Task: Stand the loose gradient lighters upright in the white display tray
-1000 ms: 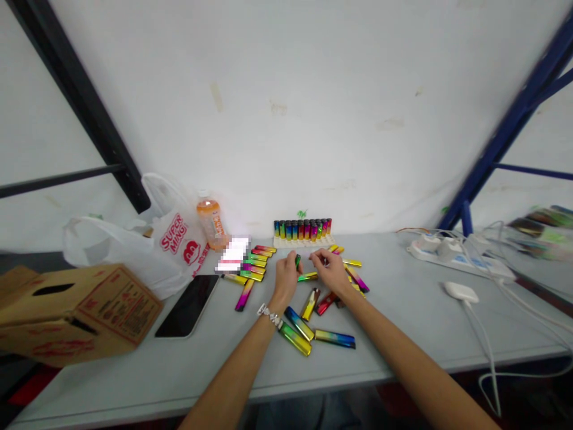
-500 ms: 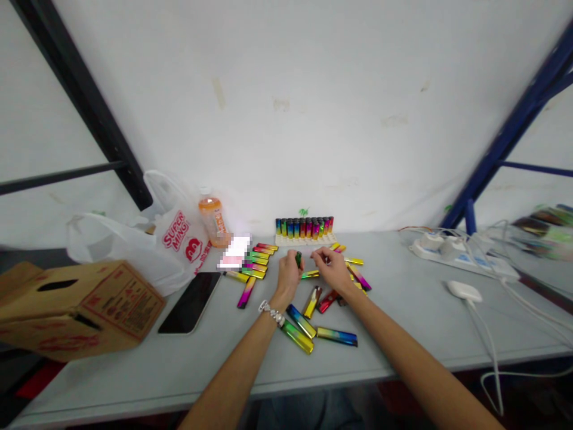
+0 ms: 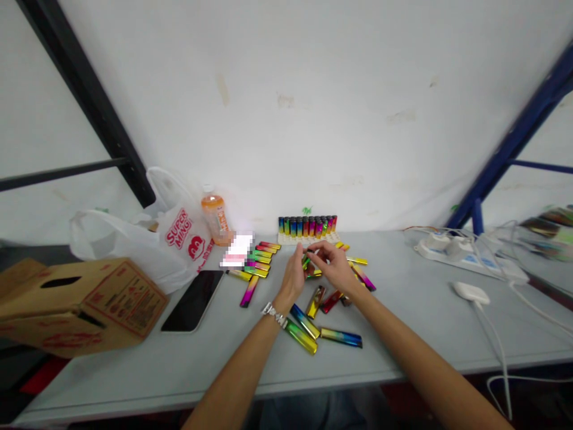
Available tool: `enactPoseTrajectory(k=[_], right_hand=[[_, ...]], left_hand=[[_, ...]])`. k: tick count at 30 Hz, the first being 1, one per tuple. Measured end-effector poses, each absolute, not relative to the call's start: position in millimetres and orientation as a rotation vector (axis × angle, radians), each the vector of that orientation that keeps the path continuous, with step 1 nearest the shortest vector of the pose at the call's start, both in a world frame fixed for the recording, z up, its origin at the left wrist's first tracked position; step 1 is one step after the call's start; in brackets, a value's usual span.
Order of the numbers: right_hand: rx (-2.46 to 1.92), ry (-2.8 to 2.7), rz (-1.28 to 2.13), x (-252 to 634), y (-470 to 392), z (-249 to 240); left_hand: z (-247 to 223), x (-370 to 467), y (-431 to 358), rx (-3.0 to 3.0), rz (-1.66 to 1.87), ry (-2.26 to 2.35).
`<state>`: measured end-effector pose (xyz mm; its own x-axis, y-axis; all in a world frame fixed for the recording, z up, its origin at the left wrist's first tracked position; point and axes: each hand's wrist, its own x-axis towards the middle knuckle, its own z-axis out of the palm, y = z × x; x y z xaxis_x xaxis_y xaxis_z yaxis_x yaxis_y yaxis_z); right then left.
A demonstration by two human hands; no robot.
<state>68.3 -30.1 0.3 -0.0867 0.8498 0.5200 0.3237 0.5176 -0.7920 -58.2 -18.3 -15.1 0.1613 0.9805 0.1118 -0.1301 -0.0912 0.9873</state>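
Note:
Between my hands is a small green lighter-like piece. My left hand, with a bracelet at the wrist, is closed round it. The fingers of my right hand are pinched together at its top, and what they grip is too small to name. Behind them, a white rack bears upright shiny coloured lighters. More lie loose around my hands: a green-yellow one, a blue-yellow one, a gold one and several at the left.
At the left are a cardboard box, a white plastic bag, a dark phone and an orange bottle. A power strip and a white charger with cables lie at the right.
My right hand has moved left to meet my left hand, and its fingers now touch the top of the green piece. The view has shifted slightly.

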Motion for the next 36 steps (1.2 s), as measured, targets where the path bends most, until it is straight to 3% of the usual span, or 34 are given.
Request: enactPoseTrajectory(k=[7,12,18,36], right_hand=[[-1.037,-1.703,0.506,92,6,21],[-1.161,-1.921,0.227,108,54,40],[-1.222,-2.164,0.015,107,89,40],[-1.448,-2.159,-0.359,108,82,27]], left_hand=[[-12,-81,-9,1.717,1.543,1.408],[-8,-99,-9,2.342,0.974,1.325],[-7,-103,-14,2.438,0.635,1.321],[-20,-96,-12,2.370,0.679,1.247]])
